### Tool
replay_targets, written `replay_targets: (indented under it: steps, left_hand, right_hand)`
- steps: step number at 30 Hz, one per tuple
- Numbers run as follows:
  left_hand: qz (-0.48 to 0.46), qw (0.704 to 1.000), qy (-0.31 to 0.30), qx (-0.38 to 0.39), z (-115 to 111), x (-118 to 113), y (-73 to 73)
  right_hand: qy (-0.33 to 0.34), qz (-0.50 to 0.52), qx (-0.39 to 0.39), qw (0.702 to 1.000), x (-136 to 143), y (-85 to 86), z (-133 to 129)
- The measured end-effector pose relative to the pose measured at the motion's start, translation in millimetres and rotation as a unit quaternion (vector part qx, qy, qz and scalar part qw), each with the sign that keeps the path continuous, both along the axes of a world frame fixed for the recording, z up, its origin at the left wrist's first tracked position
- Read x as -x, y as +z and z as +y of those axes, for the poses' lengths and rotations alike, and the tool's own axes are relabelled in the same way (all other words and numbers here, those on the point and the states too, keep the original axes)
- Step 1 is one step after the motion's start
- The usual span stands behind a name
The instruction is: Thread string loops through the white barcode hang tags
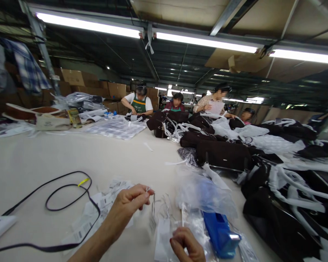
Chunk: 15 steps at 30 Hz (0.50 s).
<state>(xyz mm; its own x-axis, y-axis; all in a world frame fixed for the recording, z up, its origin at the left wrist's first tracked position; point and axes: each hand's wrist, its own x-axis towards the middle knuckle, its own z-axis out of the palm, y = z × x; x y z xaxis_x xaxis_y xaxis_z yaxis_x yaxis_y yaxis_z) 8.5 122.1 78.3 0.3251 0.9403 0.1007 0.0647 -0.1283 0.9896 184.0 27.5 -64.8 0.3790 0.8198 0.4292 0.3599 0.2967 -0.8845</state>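
My left hand is raised over the table, thumb and fingertips pinched on the thin string of a hang tag. The string and a blurred pale tag dangle beneath the fingers. My right hand is low at the bottom edge, its fingers curled in; what they hold, if anything, is hidden. Beside it lie white hang tags with loose strings. Left of my left hand, printed paper labels are spread in a pile. A blue tape dispenser stands right of my right hand, among clear plastic bags.
Dark handbags with white-wrapped handles heap up along the right. A black cable loops across the left, near a white device. A tan shoe-like item lies farther back. Several co-workers work beyond the table.
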Motion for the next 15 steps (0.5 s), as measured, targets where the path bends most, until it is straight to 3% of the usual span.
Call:
replay_targets:
  steps: [5,15]
  left_hand:
    - [0.013,1.0,0.0,-0.003,-2,-4,6.4]
    - [-0.043,0.997,-0.058,0.031,-3,-9,-1.5]
  right_hand:
    - [0.029,-0.022,0.011,0.999,11,-0.5,4]
    - [0.1,-0.045,0.076,0.991,31,9.6,37]
